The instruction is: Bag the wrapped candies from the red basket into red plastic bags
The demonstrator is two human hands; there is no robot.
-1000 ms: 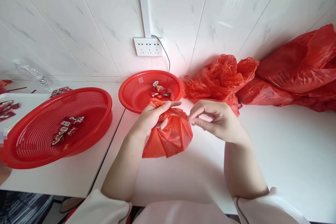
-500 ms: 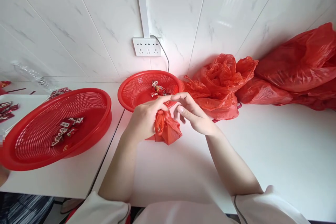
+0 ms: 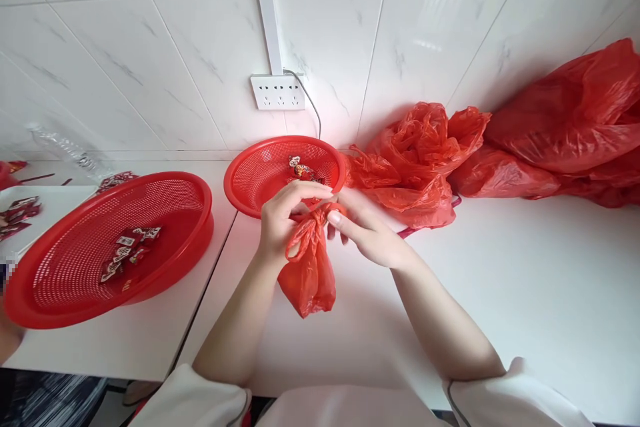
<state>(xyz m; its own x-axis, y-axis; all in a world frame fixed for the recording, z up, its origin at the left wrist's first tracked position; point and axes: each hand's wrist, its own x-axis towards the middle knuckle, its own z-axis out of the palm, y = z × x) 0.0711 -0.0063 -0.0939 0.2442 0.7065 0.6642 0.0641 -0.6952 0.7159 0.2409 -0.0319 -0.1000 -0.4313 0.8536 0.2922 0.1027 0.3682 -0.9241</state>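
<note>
A small red plastic bag [image 3: 311, 277] hangs between my hands above the white table, its neck gathered and a loop of its handle showing on the left. My left hand [image 3: 286, 217] is closed around the bag's neck from the left, with part of its grip hidden behind the plastic. On the other side, my right hand [image 3: 367, 227] pinches the top of the bag between thumb and fingers. Just behind my hands stands a red basket [image 3: 245, 180] with several small wrapped packets [image 3: 301, 168] in it.
At the left, a larger red basket [image 3: 197, 213] holds several packets [image 3: 125, 247]. Full red bags [image 3: 420, 147] line the wall at right. A clear bottle [image 3: 65, 147] and a white tray [image 3: 65, 197] lie far left. Another person's arm [image 3: 10, 340] shows at the left edge.
The small bag has come nearer to me and now hangs lower, its neck in view. My right hand, apart from the bag before, has closed on its top.
</note>
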